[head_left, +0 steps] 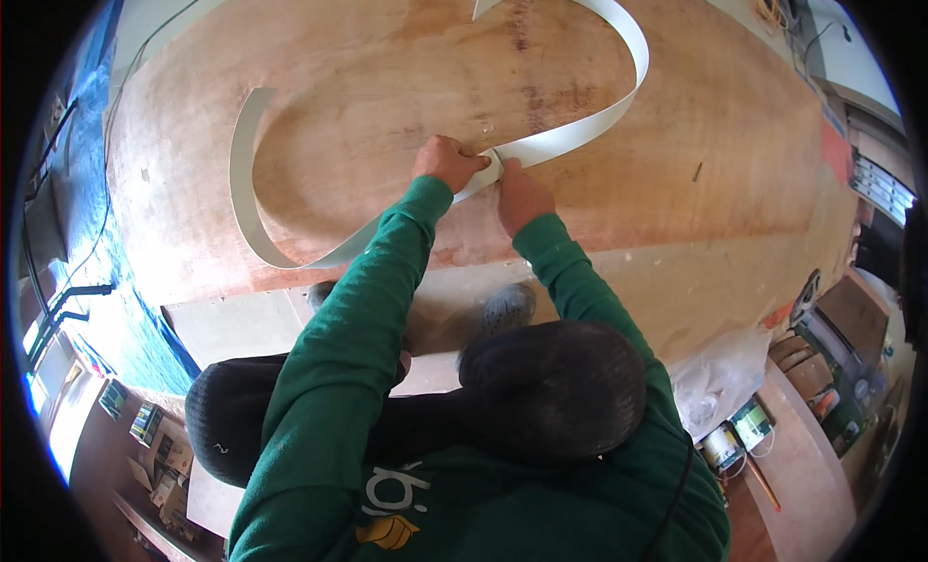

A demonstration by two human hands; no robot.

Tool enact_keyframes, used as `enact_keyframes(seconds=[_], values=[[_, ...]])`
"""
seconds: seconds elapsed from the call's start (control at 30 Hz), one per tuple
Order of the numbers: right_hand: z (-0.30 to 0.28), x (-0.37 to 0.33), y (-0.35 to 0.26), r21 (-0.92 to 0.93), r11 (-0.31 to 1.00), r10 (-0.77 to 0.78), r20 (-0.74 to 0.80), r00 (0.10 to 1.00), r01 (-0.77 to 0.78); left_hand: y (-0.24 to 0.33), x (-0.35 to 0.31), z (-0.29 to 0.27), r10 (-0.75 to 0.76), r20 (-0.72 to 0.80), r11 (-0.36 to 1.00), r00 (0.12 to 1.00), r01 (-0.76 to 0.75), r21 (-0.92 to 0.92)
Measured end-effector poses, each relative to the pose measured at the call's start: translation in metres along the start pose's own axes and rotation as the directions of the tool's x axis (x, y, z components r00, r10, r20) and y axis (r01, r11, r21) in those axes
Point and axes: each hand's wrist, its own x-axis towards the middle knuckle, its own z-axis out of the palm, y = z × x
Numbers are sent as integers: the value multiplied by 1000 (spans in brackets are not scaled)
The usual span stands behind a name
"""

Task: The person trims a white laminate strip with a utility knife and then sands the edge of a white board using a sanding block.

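Note:
A long white flexible strip (577, 135) stands on edge in a loose S-curve over a large brown wooden panel (406, 88). Near the strip's middle, my left hand (448, 163) is closed on it, the thumb pressed onto a small pale piece or overlap (488, 166). My right hand (523, 196) is closed just to the right, its fingertips against the same spot by a thin dark line. Whether those fingers pinch the strip's edge or a small object, I cannot tell. Both hands sit close together.
A small dark sliver (697, 172) lies on the panel to the right. Blue sheeting (97, 233) and a cable run along the left. At lower right are paint cans (750, 425), a clear plastic bag (717, 376) and assorted boxes. My knees and shoes are beside the panel's near edge.

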Motion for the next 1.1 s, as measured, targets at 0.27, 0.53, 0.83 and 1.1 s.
enact_keyframes(seconds=[0.27, 0.53, 0.83, 1.1], values=[[-6, -1, -11, -32, 998, 50, 18, 999, -50, 0, -4, 2, 21, -32, 1000, 999, -20, 8], [-12, -5, -3, 1, 1000, 12, 33, 999, -12, 15, -19, 10, -62, -30, 998, 998, 62, -3], [-7, -10, 2, -26, 998, 66, 75, 995, -64, 14, -23, 23, -74, -96, 997, 993, 73, -13], [13, -33, 30, -35, 998, 47, 69, 996, -45, 13, -22, 26, -83, -64, 996, 995, 84, 13]])
